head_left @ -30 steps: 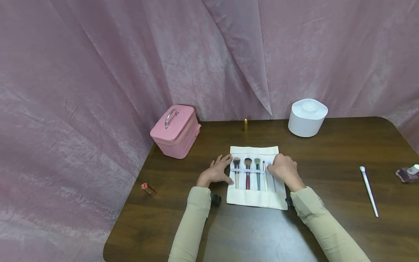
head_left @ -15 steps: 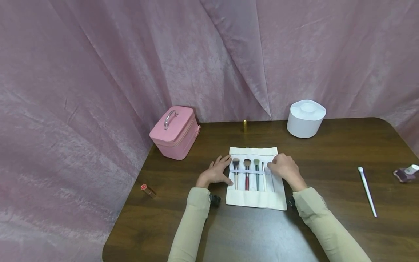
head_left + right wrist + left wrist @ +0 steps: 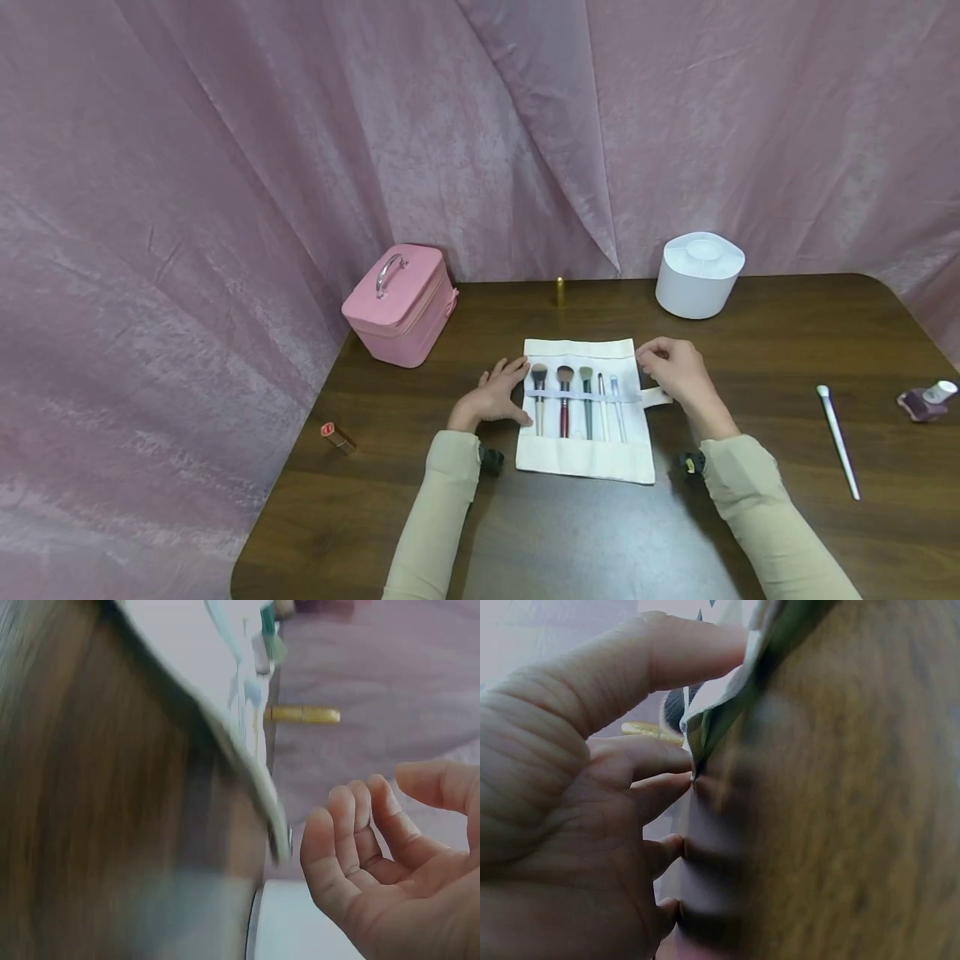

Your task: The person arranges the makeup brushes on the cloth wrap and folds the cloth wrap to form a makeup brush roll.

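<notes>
A white cloth brush roll (image 3: 585,460) lies unrolled on the table, with several makeup brushes tucked under its band, among them a red-handled brush (image 3: 565,417) and a pale blue one (image 3: 617,408). My left hand (image 3: 491,400) rests at the roll's left edge with fingers spread; in the left wrist view its thumb and fingertips touch the cloth edge (image 3: 724,691). Just off the right edge is my right hand (image 3: 681,373), fingers loosely bent around nothing. A short strap (image 3: 656,397) sticks out below it. The right wrist view shows a gap between thumb and fingers.
A pink case (image 3: 397,304) stands at the back left and a white lidded container (image 3: 700,275) at the back right. A gold tube (image 3: 560,291) stands between them. Further out lie a lipstick (image 3: 337,437), a white brush (image 3: 838,442) and a dark bottle (image 3: 926,402).
My right hand has moved right, off the brush roll, uncovering the pale blue brush and the strap at the side. My left hand has stayed in place.
</notes>
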`<state>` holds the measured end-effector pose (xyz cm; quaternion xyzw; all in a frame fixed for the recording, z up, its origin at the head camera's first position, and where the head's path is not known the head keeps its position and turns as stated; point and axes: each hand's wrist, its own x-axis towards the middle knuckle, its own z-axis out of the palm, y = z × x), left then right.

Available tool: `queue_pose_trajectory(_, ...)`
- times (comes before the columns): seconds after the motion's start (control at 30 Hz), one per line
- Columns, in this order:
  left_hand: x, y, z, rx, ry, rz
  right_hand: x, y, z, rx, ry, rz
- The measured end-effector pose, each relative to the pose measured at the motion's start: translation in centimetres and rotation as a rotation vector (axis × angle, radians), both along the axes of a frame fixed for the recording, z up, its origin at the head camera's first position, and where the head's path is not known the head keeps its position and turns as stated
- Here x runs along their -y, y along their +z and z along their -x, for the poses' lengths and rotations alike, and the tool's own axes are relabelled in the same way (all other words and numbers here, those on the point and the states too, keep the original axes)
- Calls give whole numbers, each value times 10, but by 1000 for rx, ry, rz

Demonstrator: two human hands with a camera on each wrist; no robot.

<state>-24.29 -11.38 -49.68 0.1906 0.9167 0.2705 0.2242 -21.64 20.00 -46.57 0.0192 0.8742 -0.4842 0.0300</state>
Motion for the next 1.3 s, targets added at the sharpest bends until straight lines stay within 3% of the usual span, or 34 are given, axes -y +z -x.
queue_pose_trajectory(0.53, 4, -3, -1, -2, 0, -3, -55, -19, -14, 21, -56, 141)
queue_pose_trajectory(0.63, 3, -4, -1, -6, 0, -5, -68, -22, -17, 34, -64, 128)
queue_pose_trajectory(0.93, 3, -3, -1, 3, 15, -6, -108, -20, -26, 6, -52, -66)
queue_pose_trajectory(1.2, 2, -1, 0, -4, 6, 3, -140, -15, -32, -77, -46, -325)
queue_pose_trajectory(1.3, 1, 2, -1, -6, 3, 5, -152, -12, -36, -50, -62, -381)
